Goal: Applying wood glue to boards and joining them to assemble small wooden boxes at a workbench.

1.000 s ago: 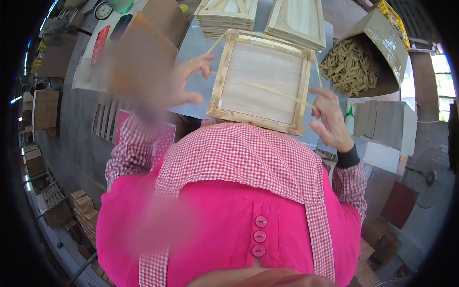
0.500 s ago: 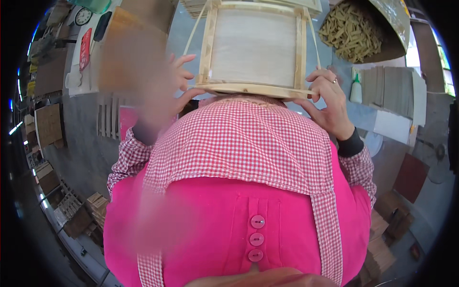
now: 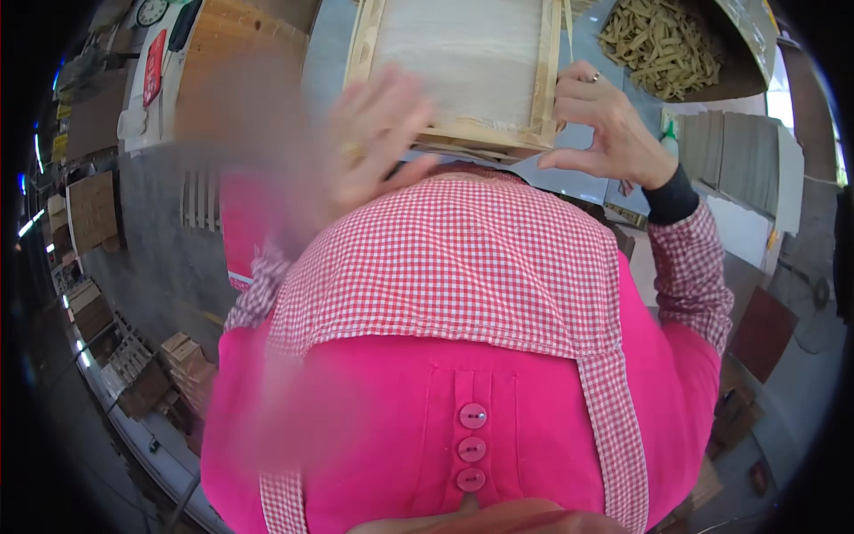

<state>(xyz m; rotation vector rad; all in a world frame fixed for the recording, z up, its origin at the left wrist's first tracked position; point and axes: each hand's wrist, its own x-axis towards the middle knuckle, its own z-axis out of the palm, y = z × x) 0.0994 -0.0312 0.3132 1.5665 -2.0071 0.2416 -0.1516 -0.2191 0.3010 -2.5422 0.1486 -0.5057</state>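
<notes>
A pale wooden frame (image 3: 544, 76) with a whitish flat panel (image 3: 463, 58) inside it lies in front of my body, its near edge close to my checked apron. Over the near left corner of the frame is my left hand (image 3: 378, 133), smeared by motion, with the fingers stretched out. My right hand (image 3: 614, 125) is at the near right corner, its bent fingers against the frame's side and the thumb below. A thin pale band (image 3: 567, 22) runs along the frame's right side. The left hand hides the near left corner.
At the far right a box (image 3: 743, 40) holds many short wooden pieces (image 3: 658, 49). Stacked grey boards (image 3: 738, 156) stand beside a white bottle with a green cap (image 3: 669, 138). A brown board (image 3: 236, 53) and a round clock (image 3: 151, 11) are at the far left.
My left hand has moved right, from beside the frame onto its near left corner. The frame has shifted slightly left and turned. The pale band on its left side no longer shows.
</notes>
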